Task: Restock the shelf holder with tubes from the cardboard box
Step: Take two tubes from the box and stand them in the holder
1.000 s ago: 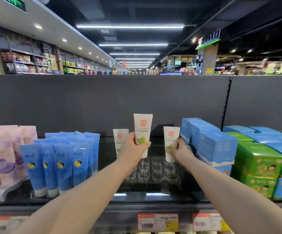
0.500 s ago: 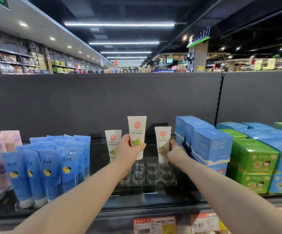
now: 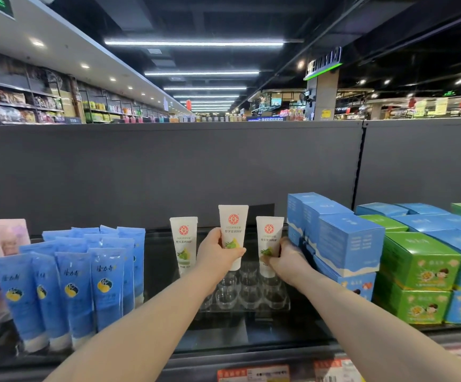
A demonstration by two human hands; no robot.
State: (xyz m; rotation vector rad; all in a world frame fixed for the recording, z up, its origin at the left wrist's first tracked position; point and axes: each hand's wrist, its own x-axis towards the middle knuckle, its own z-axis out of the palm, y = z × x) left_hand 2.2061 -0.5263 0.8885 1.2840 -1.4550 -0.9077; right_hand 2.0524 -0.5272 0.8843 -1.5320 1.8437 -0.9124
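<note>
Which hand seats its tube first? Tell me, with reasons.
Right, probably. The right hand grips the right tube low, its bottom end close to the back sockets of the clear holder, level with the standing tube. The left hand holds the middle tube higher.

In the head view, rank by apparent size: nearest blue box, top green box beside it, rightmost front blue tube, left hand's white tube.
1. The green box and the blue box: alike, unranked.
2. The blue tube, though it is nearer the camera.
3. The white tube, partly hidden by the left hand.
</note>
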